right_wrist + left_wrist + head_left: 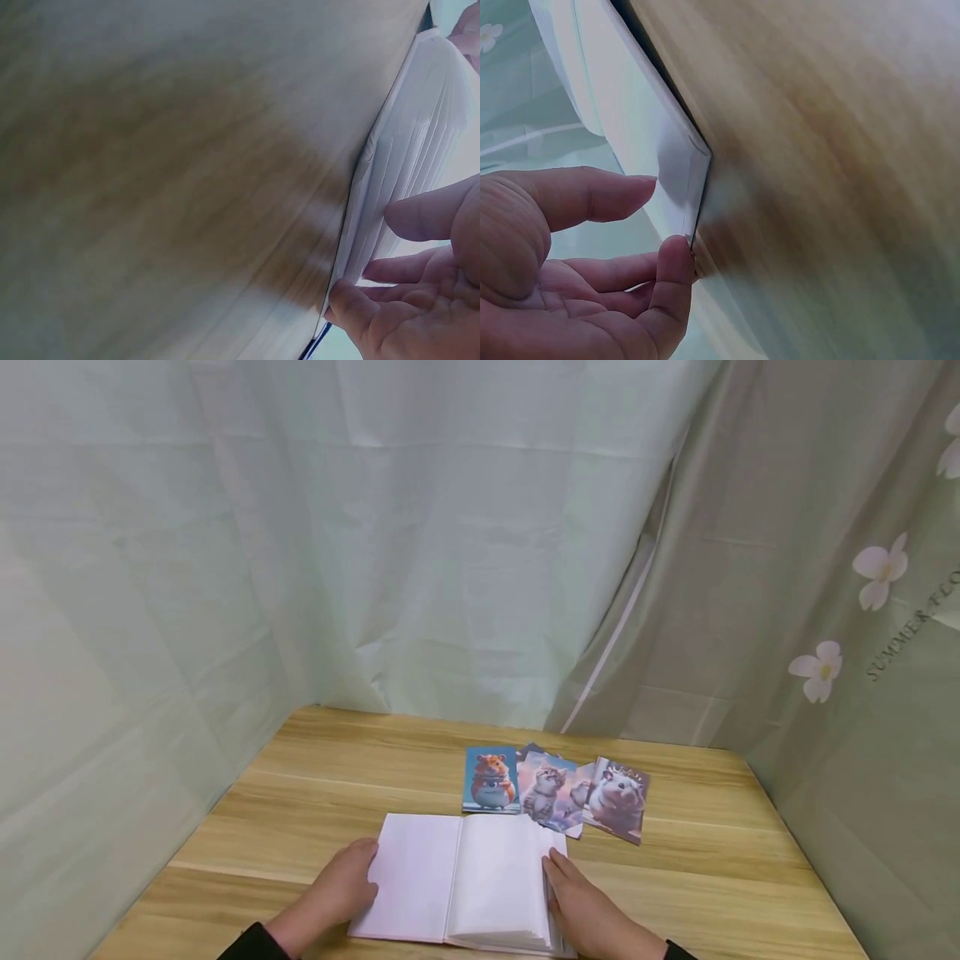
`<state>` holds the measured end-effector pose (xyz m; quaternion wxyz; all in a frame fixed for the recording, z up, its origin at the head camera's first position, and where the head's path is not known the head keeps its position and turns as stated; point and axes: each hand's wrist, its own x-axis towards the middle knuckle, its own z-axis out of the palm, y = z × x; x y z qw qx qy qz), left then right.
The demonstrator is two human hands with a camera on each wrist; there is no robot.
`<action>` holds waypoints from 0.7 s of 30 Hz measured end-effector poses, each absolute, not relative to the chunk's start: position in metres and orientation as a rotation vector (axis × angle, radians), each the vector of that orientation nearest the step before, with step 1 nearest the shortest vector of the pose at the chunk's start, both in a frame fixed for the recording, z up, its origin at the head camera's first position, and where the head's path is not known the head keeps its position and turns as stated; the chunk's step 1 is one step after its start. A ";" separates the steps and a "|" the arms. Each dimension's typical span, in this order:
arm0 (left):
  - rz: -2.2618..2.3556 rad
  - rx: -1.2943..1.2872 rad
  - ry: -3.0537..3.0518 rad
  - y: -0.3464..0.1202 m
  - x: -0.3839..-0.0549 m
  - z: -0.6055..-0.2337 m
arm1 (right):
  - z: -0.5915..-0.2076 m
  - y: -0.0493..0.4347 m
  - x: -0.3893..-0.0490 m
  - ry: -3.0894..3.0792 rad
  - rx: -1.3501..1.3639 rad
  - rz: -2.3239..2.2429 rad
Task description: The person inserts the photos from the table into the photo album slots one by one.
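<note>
An open white photo album (416, 877) lies on the table, its left side a bare inner cover and its right side a stack of pages. My left hand (341, 885) holds the cover's left edge, thumb over the face and fingertips at the rim. On the opposite side, my right hand (592, 910) grips the right edge. In the right wrist view the thumb (424, 214) is against the page stack (420, 127) and the fingers are at the cover's edge. The left wrist view shows the album's corner (697, 150) just past the left fingertips.
Behind the album lie picture cards: an orange hamster on blue (491, 781), a kitten (547, 789) overlapping others, and a crowned white rodent (618, 802). The wooden table (712, 852) meets pale curtains (465, 568) at the back and sides.
</note>
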<state>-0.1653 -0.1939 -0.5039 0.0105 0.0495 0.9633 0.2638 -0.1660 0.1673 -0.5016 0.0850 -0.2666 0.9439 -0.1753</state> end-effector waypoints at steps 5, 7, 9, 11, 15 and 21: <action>0.832 0.151 3.011 -0.194 -0.165 -0.503 | -0.501 0.167 -0.166 2.802 -0.776 -0.523; 0.838 0.146 3.006 -0.194 -0.165 -0.503 | -0.500 0.167 -0.166 2.798 -0.772 -0.526; 0.844 0.141 2.998 -0.194 -0.165 -0.502 | -0.500 0.167 -0.166 2.795 -0.773 -0.531; 0.858 0.128 2.984 -0.194 -0.165 -0.501 | -0.500 0.167 -0.166 2.796 -0.785 -0.531; 0.880 0.124 2.973 -0.193 -0.165 -0.497 | -0.501 0.168 -0.165 2.804 -0.821 -0.526; 0.934 0.181 3.002 -0.191 -0.163 -0.492 | -0.502 0.169 -0.165 2.811 -0.841 -0.531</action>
